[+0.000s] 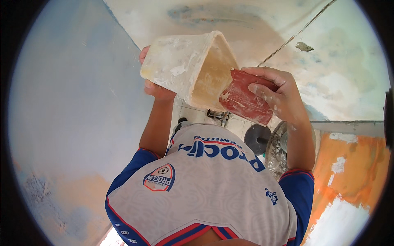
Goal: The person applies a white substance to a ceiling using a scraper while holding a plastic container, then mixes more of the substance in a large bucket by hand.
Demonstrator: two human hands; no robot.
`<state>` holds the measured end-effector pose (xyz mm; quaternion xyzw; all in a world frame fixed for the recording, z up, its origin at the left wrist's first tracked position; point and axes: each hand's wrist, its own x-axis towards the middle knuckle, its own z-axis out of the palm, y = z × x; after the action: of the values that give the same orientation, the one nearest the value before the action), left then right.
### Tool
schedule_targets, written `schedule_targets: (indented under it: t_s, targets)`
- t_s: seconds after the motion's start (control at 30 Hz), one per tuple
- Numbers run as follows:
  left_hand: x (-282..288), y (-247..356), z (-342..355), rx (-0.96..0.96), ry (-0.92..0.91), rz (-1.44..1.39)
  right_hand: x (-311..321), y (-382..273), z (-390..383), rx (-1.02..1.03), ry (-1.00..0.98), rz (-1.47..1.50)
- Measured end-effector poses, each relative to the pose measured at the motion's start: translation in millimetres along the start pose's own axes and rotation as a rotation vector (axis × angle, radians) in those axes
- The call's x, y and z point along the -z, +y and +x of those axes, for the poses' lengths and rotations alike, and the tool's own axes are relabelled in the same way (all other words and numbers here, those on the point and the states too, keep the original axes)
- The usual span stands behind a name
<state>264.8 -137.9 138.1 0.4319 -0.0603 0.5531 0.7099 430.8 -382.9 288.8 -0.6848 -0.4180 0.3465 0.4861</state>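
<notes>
My left hand (157,89) grips a white plastic tub (172,61), smeared with dried pale material, at its far left end; part of the hand is hidden behind it. The tub is tipped on its side, its opening facing right and showing a yellowish, coated inside. My right hand (274,93) holds a flat red scraper (242,98), thumb on its face and fingers over its top edge. The scraper is at the tub's opening, its upper left corner at the rim; I cannot tell whether they touch. Pale smears mark the scraper and my right hand.
A pale blue wall (69,102) is at left, a patchy white surface (316,69) with a dark crack above, and an orange-and-white patched wall (349,164) at right. Below are floor tiles (188,115), a dark round object (256,139) and a grimy metallic container (277,149).
</notes>
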Motion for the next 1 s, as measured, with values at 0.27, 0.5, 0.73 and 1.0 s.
schedule_targets:
  t_s: [0.27, 0.5, 0.73, 1.0]
  targets:
    - [23, 1, 21, 0.197, 0.036, 0.037, -36, 31, 26, -0.13, 0.098, 0.441]
    - [71, -11, 28, 0.301, -0.022, 0.047, -78, 52, 53, -0.115, 0.181, 0.665]
    - [112, -18, 30, 0.419, -0.102, 0.126, -107, 59, 75, -0.099, 0.293, 0.916]
    - [211, -17, 9, 0.638, 0.138, 0.029, -146, 95, 82, 0.006, 0.409, 1.14]
